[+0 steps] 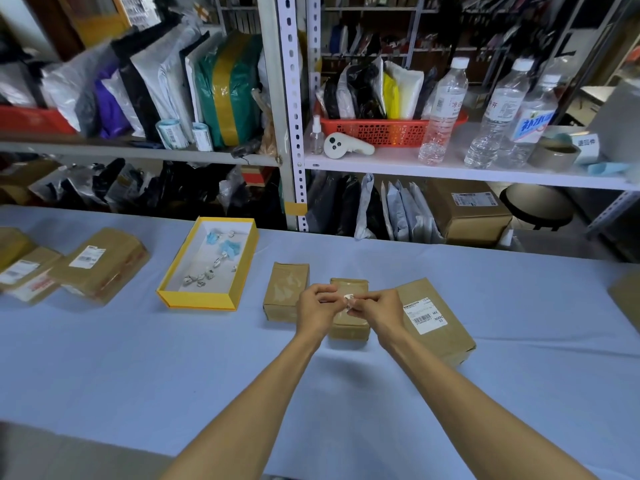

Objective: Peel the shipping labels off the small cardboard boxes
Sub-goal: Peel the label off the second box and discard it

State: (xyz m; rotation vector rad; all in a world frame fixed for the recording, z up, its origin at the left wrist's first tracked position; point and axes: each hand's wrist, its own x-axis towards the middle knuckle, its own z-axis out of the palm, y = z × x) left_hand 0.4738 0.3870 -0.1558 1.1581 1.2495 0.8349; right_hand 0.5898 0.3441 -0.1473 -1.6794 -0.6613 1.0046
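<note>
A small brown cardboard box (348, 325) lies on the pale blue table (138, 358) between my hands. My left hand (317, 308) and my right hand (377, 306) are both over it, pinching a crumpled white label (348, 300) between their fingertips. To the left lies a second small box (284, 292) with a bare top. A larger box (440, 327) to the right carries a white shipping label (424, 315) with a barcode.
A yellow-rimmed tray (242, 258) at centre left holds several balled-up labels and blue scraps. More labelled boxes (100, 268) sit at the far left. Metal shelving (294, 140) with parcels, bottles and a red basket stands behind the table.
</note>
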